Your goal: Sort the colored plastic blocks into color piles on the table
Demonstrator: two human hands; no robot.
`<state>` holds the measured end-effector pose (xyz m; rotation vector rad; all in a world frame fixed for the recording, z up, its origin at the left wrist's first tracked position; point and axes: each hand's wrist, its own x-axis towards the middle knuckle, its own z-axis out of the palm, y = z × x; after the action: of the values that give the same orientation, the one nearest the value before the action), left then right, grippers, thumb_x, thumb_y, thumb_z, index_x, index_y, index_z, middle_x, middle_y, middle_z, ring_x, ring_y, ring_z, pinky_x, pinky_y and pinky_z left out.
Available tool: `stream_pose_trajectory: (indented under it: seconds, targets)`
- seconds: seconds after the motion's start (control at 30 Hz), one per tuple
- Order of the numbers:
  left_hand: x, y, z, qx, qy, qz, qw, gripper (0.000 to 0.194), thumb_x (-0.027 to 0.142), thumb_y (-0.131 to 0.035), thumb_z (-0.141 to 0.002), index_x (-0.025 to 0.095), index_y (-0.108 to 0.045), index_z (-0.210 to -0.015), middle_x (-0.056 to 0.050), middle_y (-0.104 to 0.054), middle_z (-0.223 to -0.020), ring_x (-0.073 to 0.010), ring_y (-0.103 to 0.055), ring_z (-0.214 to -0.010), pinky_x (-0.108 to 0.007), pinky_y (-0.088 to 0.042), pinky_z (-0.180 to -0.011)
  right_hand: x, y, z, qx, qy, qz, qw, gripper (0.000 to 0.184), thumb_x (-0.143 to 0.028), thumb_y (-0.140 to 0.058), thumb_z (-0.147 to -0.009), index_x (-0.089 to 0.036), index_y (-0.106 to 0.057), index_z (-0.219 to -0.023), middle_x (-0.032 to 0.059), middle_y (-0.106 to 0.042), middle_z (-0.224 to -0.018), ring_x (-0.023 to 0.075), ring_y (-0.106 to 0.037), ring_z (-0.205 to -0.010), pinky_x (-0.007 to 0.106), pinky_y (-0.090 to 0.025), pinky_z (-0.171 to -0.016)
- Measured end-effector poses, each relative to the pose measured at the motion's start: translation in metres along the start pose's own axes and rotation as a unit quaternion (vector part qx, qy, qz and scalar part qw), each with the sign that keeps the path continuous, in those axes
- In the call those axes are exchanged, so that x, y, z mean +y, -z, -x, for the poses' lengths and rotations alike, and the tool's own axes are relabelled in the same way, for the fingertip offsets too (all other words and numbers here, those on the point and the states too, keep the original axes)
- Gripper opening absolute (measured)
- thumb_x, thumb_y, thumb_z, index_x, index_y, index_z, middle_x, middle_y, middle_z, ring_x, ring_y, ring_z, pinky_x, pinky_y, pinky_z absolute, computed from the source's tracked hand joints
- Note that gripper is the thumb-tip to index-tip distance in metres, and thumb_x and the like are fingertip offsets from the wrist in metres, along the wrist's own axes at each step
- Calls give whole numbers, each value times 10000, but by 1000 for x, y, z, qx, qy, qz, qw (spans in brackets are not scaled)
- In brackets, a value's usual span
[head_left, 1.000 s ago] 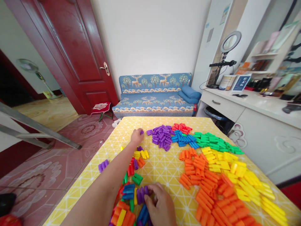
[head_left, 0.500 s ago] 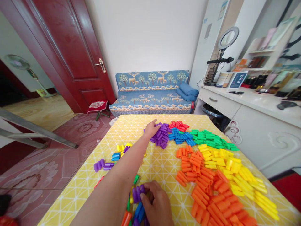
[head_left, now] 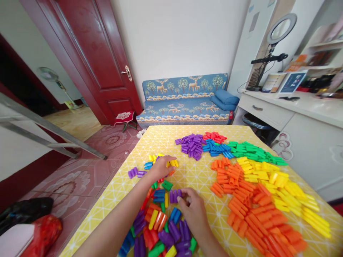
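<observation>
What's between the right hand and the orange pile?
Just bare yellow tablecloth between the right hand and the orange pile; it shows in the head view.

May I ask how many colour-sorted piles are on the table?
6: purple pile, red pile and blue pile at the back; green pile, yellow pile, orange pile at right.

Plain white wall (head_left: 177,39) at the back, blue deer-print sofa (head_left: 184,107) against it, blue cushions (head_left: 226,100) piled on the right end. Dark red door (head_left: 93,46) on the left, 1 little red stool (head_left: 124,116) beside it, pinkish patterned floor (head_left: 107,142). White vanity (head_left: 270,110) with 1 ring light (head_left: 270,38) on the right.
</observation>
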<state>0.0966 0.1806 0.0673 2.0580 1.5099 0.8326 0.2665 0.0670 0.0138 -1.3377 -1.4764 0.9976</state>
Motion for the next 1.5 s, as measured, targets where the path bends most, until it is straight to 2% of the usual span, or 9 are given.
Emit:
stream_pose_trajectory:
  seconds: [0.17, 0.33, 0.43, 0.57, 0.73, 0.87, 1.17, 1.33, 1.5]
  targets:
    - [24, 8, 67, -14, -42, 18, 999, 358, 329, -652, -816, 263, -669, -1167, -62, -662, -1217, -239, -581, -1167, -386, -429, -1025, 1, -2, -2, 33, -36, -116, 992, 216, -361, -594, -795, -183, -623, -914, -1, -627, -665, 154, -557, -558, 246, -427, -507]
    - [41, -8, 88, -27, 0, 59, 998, 317, 246, -649, -802, 246, -696, -1116, -62, -716, -1082, -231, -660, -990, -365, -518, -888, -1, -1, -2, 4, -23, -175, 984, 269, -409, -614, -807, -179, -611, -947, -4, -624, -679, 136, -547, -556, 234, -426, -511]
    - [35, -15, 73, -20, 69, 107, 992, 265, 187, -662, -764, 199, -725, -1021, -46, -738, -863, -207, -683, -781, -336, -562, -725, -1, 1, -2, 27, -58, -207, 976, 354, -467, -596, -813, -182, -581, -1022, -6, -609, -671, 143, -553, -546, 240, -436, -496]
    - [22, -16, 13, 10, 202, 184, 962, 259, 231, -678, -777, 175, -705, -1029, -40, -729, -818, -170, -679, -639, -263, -546, -536, -2, 1, -4, 45, -85, -221, 970, 411, -514, -567, -815, -179, -553, -1052, -16, -573, -650, 143, -542, -522, 242, -432, -474]
    - [1, -23, -74, 88, 239, 144, 956, 323, 191, -638, -805, 123, -652, -1121, -118, -734, -932, -211, -712, -776, -306, -567, -669, -2, -2, -3, 26, -72, -195, 978, 366, -473, -572, -819, -176, -571, -1032, 3, -589, -723, 138, -546, -549, 246, -443, -495]
    - [-16, -32, -105, 146, 214, 99, 961, 356, 110, -640, -746, 128, -677, -1099, -151, -697, -1117, -279, -623, -1105, -374, -481, -947, 4, -5, -3, 20, -64, -181, 981, 333, -446, -546, -844, -182, -573, -1046, 6, -594, -740, 139, -542, -557, 247, -441, -499]
    - [-19, -61, -106, 52, 56, 127, 989, 709, 48, -565, -707, 207, -472, -1391, -31, -569, -1357, -200, -540, -1231, -317, -419, -1046, 18, -10, -5, 3, -27, -133, 991, 304, -414, -536, -861, -204, -587, -1075, 29, -623, -848, 142, -551, -616, 252, -457, -541]
    - [-31, -25, -84, 20, 35, 79, 996, 558, 113, -516, -755, 175, -568, -1307, -76, -630, -1275, -226, -601, -1143, -360, -476, -972, 18, -11, -6, -4, -33, -132, 991, 322, -429, -535, -855, -193, -595, -1065, 51, -648, -870, 162, -586, -650, 253, -462, -530]
    - [-41, 5, -54, -103, -1, -4, 995, 407, 84, -565, -671, 178, -743, -1024, -52, -745, -1017, -213, -674, -949, -324, -508, -896, 16, -10, -5, -9, -12, -74, 997, 306, -428, -518, -865, -196, -612, -1041, 48, -669, -839, 175, -609, -673, 267, -483, -577]
